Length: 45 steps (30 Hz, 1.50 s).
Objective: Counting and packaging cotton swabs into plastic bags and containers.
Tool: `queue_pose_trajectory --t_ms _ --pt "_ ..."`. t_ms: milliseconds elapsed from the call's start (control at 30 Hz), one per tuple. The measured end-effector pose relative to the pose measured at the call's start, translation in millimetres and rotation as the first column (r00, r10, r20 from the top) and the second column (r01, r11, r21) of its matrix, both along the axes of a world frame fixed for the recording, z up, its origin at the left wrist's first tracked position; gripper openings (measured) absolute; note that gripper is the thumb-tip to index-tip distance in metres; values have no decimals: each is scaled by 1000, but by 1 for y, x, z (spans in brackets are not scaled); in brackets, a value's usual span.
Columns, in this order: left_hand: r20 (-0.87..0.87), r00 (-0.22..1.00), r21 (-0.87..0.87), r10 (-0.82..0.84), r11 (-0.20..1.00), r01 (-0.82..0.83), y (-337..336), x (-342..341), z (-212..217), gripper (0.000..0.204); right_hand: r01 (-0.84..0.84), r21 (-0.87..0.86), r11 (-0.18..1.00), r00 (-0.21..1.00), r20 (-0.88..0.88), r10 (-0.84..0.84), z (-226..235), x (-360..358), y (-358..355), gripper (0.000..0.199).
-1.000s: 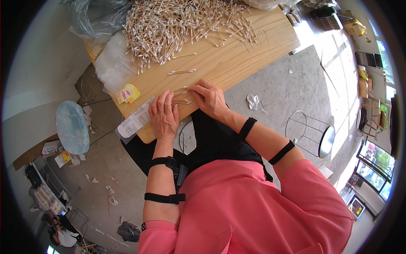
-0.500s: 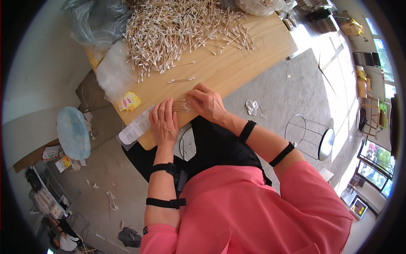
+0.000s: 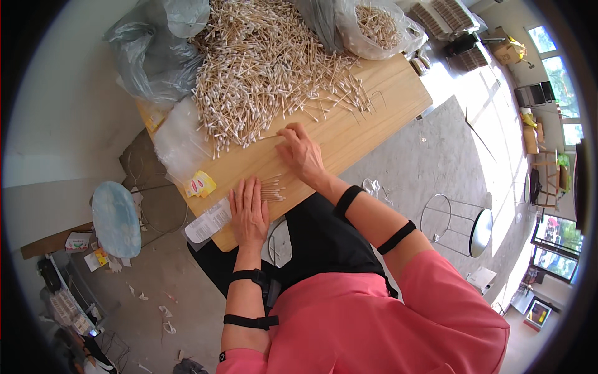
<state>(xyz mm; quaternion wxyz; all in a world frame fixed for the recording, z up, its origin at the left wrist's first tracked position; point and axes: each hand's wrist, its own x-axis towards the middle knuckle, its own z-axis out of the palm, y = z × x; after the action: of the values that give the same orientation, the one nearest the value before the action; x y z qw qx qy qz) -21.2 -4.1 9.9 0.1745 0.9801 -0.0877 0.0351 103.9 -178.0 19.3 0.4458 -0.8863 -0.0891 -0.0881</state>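
Observation:
My left hand point(image 3: 250, 209) lies flat with its fingers stretched out, resting over one end of a small row of cotton swabs point(image 3: 273, 189) near the table's front edge. Beside its fingers is a clear plastic sleeve with a white printed label point(image 3: 208, 223). My right hand point(image 3: 301, 153) is farther in over the table, its fingers bent and drawn together. At its fingertips a single cotton swab point(image 3: 267, 136) pokes out to the left. Beyond it spreads a large heap of loose cotton swabs point(image 3: 261, 75).
A wooden table point(image 3: 349, 134) holds everything. At its left are yellow cards point(image 3: 200, 184), clear plastic bags point(image 3: 177, 140) and a grey plastic bag point(image 3: 152, 59). A clear bag of swabs point(image 3: 380, 31) stands behind. Stools, one blue-topped point(image 3: 116, 218), one round metal-framed point(image 3: 478, 232), flank me.
My right hand has moved from the row of swabs toward the heap. Two loose swabs that lay between them no longer show there. The whole view has shifted, with the table lower in it.

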Motion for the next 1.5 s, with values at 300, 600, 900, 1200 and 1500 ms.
queue_pose_trajectory --t_ms 300,600,900,1200,1500 --pt "21 1000 -19 14 1000 -13 2 -2 -2 55 254 -102 962 967 60 -249 -1 12 -26 13" --pt "9 1000 -21 14 1000 -13 3 -3 2 55 29 -218 975 991 -123 -57 -9 -12 -41 9" --pt "31 999 -47 -12 999 13 -3 0 3 55 -163 -162 973 987 -38 158 -7 -35 -16 9" --pt "35 999 20 -10 1000 9 0 -3 -2 62 437 -168 884 899 104 -425 -2 44 -64 16" --pt "13 1000 -8 17 1000 -17 0 -3 -1 59 350 -128 928 934 -27 -356 -14 16 -76 11"
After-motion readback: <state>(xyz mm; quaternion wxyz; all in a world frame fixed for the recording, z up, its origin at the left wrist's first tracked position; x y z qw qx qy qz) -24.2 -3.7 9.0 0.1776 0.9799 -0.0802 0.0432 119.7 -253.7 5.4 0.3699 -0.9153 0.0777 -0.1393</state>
